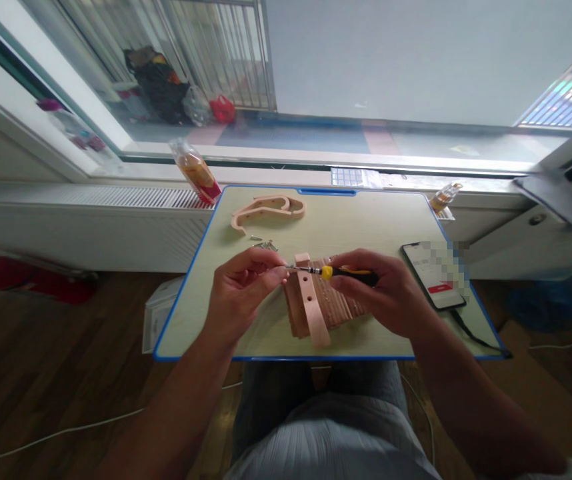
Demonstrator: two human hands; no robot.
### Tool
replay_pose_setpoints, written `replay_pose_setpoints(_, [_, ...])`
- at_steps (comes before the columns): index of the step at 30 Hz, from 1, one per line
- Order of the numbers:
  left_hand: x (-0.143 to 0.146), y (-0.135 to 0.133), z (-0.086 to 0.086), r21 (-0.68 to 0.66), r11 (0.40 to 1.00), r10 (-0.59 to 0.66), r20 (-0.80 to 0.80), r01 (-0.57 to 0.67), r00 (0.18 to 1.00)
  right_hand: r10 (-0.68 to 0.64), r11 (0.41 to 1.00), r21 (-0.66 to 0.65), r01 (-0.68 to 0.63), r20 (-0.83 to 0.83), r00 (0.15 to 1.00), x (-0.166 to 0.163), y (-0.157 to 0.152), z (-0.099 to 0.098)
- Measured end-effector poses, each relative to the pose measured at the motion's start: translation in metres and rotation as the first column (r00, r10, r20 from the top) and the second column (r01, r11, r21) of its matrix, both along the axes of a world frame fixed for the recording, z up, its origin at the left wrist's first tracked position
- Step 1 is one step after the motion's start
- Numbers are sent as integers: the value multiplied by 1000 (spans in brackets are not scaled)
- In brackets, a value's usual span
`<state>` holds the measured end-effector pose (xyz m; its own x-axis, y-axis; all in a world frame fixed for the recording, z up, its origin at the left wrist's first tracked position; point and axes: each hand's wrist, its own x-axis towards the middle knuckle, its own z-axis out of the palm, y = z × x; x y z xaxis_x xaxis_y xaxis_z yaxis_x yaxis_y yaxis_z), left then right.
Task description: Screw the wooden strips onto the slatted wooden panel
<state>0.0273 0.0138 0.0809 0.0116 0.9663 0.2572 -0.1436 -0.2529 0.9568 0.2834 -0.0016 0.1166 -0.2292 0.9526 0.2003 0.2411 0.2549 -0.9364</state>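
Note:
My right hand point(379, 283) grips a screwdriver point(327, 273) with a black and yellow handle, its shaft pointing left. At the shaft's tip, the fingers of my left hand point(246, 287) are pinched on a small screw point(289, 267), partly covered by the fingertips. Below both hands, a pale wooden strip with holes point(313, 310) lies across a brown ridged block point(341, 300). Several loose screws point(269, 245) are on the table just beyond my left hand. Farther back rests a curved wooden piece point(266, 208) with a hooked shape.
The table point(199, 313) has a blue edge. A phone point(433, 277) with a black strap lies at its right side. By the window stand a drink bottle point(196, 172) on the left and another bottle point(446, 197) on the right. A radiator point(91, 227) runs behind the table.

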Motion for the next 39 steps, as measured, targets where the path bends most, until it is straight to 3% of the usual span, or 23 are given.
replay_pose_setpoints(6, [3, -2, 5, 8, 1000, 19, -100, -18, 995, 4, 1000, -31, -4, -10, 1000, 1, 2, 7])
replay_pose_setpoints(27, [6, 1, -1, 13, 1000, -27, -3, 27, 1000, 14, 998, -66, -13, 7, 1000, 5, 2, 7])
replay_pose_setpoints(34, [1, -1, -1, 82, 996, -2, -207, 20, 978, 35, 992, -126, -29, 50, 998, 7, 3, 10])
replay_pose_setpoints(39, [0, -3, -5, 128, 991, 14, -335, 30, 942, 9, 981, -190, -26, -89, 996, 8, 2, 9])
